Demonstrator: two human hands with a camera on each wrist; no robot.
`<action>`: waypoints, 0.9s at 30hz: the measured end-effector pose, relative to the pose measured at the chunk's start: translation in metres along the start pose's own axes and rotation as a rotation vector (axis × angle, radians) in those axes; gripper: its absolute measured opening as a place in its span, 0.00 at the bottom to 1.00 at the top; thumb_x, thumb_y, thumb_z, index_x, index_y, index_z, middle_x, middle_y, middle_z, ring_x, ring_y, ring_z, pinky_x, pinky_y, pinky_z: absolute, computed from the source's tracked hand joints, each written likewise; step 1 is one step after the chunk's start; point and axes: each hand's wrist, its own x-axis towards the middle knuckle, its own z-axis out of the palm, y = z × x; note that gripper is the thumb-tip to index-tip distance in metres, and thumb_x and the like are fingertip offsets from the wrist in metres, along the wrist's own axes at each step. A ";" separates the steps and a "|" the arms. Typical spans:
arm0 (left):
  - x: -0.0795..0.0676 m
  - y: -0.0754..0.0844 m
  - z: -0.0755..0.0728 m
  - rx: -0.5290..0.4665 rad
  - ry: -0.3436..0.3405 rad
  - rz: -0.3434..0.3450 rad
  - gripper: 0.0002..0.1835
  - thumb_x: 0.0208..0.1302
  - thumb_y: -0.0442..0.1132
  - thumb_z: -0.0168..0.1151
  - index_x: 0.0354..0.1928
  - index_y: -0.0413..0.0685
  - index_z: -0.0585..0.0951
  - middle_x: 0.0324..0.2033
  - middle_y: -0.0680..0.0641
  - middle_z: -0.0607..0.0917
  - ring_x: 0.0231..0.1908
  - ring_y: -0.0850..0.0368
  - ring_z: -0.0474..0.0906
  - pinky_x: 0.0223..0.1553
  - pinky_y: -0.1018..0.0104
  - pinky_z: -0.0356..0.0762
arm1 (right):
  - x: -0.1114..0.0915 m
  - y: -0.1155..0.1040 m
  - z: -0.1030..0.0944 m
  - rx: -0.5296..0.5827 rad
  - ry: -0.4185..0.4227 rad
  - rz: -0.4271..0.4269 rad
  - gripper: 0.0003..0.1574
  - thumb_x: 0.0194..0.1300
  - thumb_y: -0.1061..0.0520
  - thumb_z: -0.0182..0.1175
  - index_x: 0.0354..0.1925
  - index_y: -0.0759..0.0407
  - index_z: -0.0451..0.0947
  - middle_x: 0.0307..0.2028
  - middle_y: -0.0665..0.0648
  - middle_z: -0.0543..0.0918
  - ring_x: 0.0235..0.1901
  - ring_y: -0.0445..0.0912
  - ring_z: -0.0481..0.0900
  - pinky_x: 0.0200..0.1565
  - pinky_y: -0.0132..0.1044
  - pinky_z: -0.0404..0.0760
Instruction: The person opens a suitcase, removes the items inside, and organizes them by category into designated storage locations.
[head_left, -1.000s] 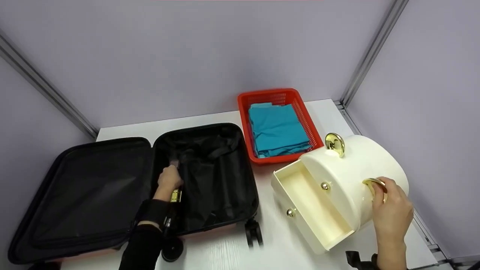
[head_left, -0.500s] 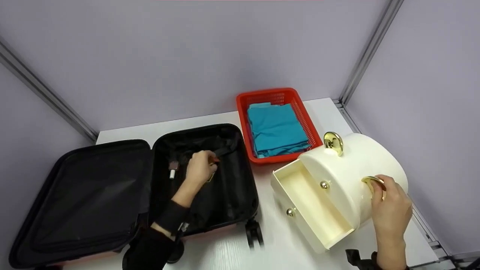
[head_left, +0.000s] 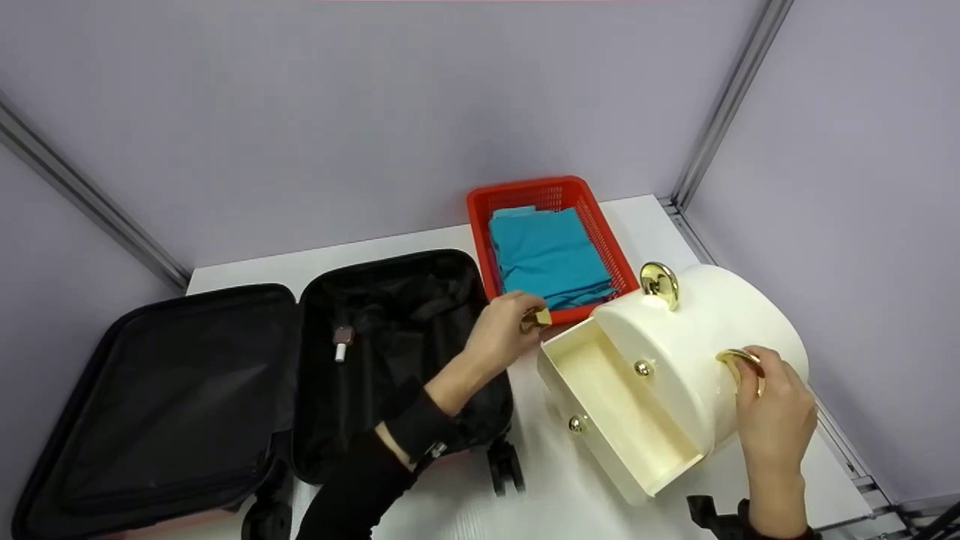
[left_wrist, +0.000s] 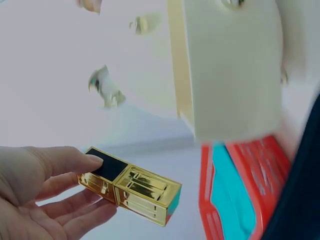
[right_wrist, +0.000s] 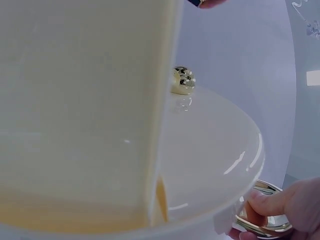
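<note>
My left hand [head_left: 496,334] pinches a gold lipstick tube [left_wrist: 142,189] with a black panel, thumb on one side and fingers on the other. In the head view it hovers between the suitcase and the pulled-out lower drawer [head_left: 630,409] of a cream, round-topped storage box [head_left: 750,319]. On the box's far right, my right hand [head_left: 778,420] grips a gold ring-shaped ear [right_wrist: 267,231], fingers hooked through it. A second gold ear [head_left: 660,285] stands free on top. Nothing shows inside the drawer.
An open black suitcase [head_left: 409,405] lies at the left with a small nail polish bottle [head_left: 343,342] inside. Behind the drawer stands a red basket [head_left: 600,225] holding folded teal cloth [head_left: 551,251]. Grey partition walls [head_left: 375,127] border the white table [head_left: 480,495].
My left hand has lifted the lipstick tube out of the suitcase and moved right toward the drawer, leaving the nail polish bottle behind in view. My right hand keeps its grip on the ear.
</note>
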 end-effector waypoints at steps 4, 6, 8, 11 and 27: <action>0.006 0.014 0.015 -0.019 -0.036 0.061 0.12 0.50 0.27 0.62 0.40 0.42 0.80 0.36 0.47 0.80 0.37 0.59 0.75 0.36 0.75 0.72 | 0.000 -0.001 0.002 0.013 -0.002 -0.007 0.11 0.51 0.66 0.63 0.35 0.67 0.75 0.28 0.70 0.78 0.29 0.64 0.76 0.27 0.54 0.70; 0.007 0.019 0.023 -0.017 -0.044 0.093 0.13 0.50 0.26 0.61 0.40 0.42 0.80 0.36 0.48 0.80 0.37 0.59 0.75 0.37 0.75 0.72 | 0.000 -0.002 0.003 0.018 -0.001 -0.012 0.11 0.51 0.67 0.63 0.35 0.68 0.75 0.28 0.70 0.78 0.29 0.64 0.76 0.27 0.54 0.70; 0.008 0.024 0.031 -0.007 -0.057 0.118 0.13 0.50 0.26 0.60 0.39 0.42 0.81 0.35 0.48 0.79 0.38 0.60 0.75 0.38 0.76 0.71 | -0.001 -0.002 0.004 0.022 0.000 -0.016 0.11 0.50 0.67 0.63 0.35 0.68 0.75 0.28 0.70 0.78 0.29 0.64 0.76 0.28 0.53 0.70; 0.009 0.029 0.043 0.017 -0.086 0.145 0.14 0.49 0.25 0.59 0.39 0.43 0.81 0.34 0.49 0.79 0.37 0.60 0.76 0.38 0.76 0.71 | -0.001 -0.003 0.005 0.025 0.001 -0.022 0.11 0.50 0.67 0.63 0.34 0.68 0.75 0.27 0.70 0.78 0.29 0.63 0.76 0.28 0.53 0.70; 0.002 0.031 0.102 0.193 -0.228 0.201 0.12 0.46 0.25 0.59 0.29 0.50 0.82 0.25 0.54 0.75 0.30 0.62 0.73 0.26 0.76 0.65 | -0.001 -0.004 0.004 0.040 -0.013 -0.022 0.10 0.51 0.67 0.62 0.35 0.68 0.75 0.27 0.70 0.78 0.27 0.63 0.76 0.26 0.54 0.70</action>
